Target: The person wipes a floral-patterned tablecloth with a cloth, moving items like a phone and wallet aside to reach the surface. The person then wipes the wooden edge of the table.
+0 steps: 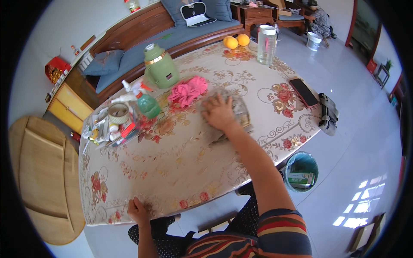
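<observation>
Fingers [214, 104] spread flat, the right hand [219, 114] presses a greyish cloth [235, 112] onto the flowered tablecloth [172, 167] near mid-table, just beside a pink rag [188, 90], while the left hand [137, 211] curls over the near table edge, apparently pinching the cover there, though the grip is small in view. Wiping well here likely means even palm pressure, the near edge held taut, and strokes kept clear of the green spray bottle [147, 104].

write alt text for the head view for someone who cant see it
Seen from above, a person's right hand presses a grey cloth flat on a floral-patterned table, while the left hand rests on its near edge. Beyond lie a crumpled pink cloth, a green jug and two oranges.
</observation>
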`<move>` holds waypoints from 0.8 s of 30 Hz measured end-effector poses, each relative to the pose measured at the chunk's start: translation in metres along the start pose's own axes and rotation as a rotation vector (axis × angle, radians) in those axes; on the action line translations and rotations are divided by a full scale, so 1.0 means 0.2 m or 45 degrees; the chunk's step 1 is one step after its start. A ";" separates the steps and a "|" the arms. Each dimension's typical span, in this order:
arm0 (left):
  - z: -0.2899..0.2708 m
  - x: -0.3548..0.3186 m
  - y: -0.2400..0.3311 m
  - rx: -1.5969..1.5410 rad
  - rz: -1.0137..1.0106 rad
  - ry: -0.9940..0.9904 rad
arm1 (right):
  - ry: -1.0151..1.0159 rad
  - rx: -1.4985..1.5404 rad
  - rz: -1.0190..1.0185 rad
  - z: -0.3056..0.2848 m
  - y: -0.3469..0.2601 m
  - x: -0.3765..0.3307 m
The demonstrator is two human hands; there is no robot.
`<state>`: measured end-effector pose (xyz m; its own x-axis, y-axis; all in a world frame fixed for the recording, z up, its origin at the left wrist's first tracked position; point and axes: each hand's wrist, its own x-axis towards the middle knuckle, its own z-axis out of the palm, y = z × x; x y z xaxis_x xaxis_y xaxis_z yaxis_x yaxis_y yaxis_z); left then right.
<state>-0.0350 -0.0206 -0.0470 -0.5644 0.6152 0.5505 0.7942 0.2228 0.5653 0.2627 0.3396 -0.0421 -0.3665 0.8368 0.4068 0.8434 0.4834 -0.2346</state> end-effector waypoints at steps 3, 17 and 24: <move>-0.02 -0.01 -0.01 0.061 -0.043 -0.051 | -0.028 -0.068 0.147 -0.12 0.29 0.04; 0.02 -0.01 0.05 0.304 0.009 -0.102 | -0.144 -0.206 0.493 -0.17 0.94 0.35; 0.02 0.00 0.11 0.226 -0.152 -0.130 | -0.104 -0.250 0.648 -0.20 1.01 0.33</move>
<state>-0.0168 -0.0132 -0.0377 -0.6382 0.6476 0.4163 0.7554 0.4226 0.5008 0.4243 0.4817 -0.0264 0.0837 0.9734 0.2132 0.9766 -0.0376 -0.2116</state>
